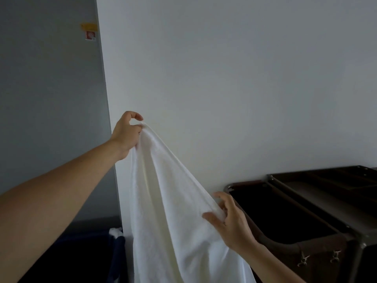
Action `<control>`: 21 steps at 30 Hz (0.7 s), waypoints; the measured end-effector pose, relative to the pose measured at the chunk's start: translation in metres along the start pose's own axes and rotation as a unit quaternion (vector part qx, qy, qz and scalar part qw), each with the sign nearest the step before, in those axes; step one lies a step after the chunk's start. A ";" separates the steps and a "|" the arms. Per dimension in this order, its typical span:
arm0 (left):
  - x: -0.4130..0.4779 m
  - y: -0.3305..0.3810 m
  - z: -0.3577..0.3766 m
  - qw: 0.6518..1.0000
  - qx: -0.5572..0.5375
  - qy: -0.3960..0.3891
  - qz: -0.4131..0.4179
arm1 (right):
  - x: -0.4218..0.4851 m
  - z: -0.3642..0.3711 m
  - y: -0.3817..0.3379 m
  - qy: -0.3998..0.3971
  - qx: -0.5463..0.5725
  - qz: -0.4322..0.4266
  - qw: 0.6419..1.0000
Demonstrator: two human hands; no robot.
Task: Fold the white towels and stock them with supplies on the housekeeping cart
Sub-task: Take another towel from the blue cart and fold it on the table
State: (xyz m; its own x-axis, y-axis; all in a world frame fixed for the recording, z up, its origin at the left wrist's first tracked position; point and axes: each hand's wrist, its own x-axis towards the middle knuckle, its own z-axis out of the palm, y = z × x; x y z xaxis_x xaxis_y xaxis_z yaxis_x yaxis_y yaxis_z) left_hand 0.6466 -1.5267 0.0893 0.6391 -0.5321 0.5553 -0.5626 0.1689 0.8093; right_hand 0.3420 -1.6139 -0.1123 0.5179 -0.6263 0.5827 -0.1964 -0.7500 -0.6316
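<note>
Against pale wall [224, 78], left hand [125, 137] and right hand [231, 224] fingers gripping white towel [173, 211], cart [318, 198] (dark) alongside.

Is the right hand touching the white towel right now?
Touching. Head view: the right hand pinches the white towel between thumb and fingers.

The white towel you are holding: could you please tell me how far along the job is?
Done: nothing shows as finished; no folded towel is visible on the brown housekeeping cart. In hand: the white cloth towel hangs unfolded, its upper edge pinched by the left hand and right hand. Left: folding it and stocking the cart.
</note>
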 end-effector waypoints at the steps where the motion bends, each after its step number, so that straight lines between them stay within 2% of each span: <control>1: 0.000 0.000 0.000 1.000 0.000 0.001 -0.002 | 0.002 0.001 0.000 0.001 -0.001 -0.005 1.000; 10: 0.002 -0.005 -0.007 1.000 0.001 0.012 -0.010 | 0.001 0.010 0.008 0.054 0.142 0.038 0.988; 15: 0.002 -0.010 -0.006 1.000 0.007 0.004 -0.002 | -0.001 0.012 0.007 -0.003 0.110 0.117 0.987; 21: 0.001 -0.010 -0.003 0.999 0.027 0.004 0.019 | 0.001 0.003 0.007 -0.021 0.069 0.125 0.990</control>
State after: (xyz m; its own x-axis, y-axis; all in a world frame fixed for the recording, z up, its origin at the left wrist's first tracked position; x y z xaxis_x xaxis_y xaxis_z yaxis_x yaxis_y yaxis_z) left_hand 0.6549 -1.5263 0.0823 0.6205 -0.5197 0.5873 -0.6142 0.1437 0.7760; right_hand 0.3437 -1.6189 -0.1173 0.5019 -0.7772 0.3796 -0.2095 -0.5350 -0.8185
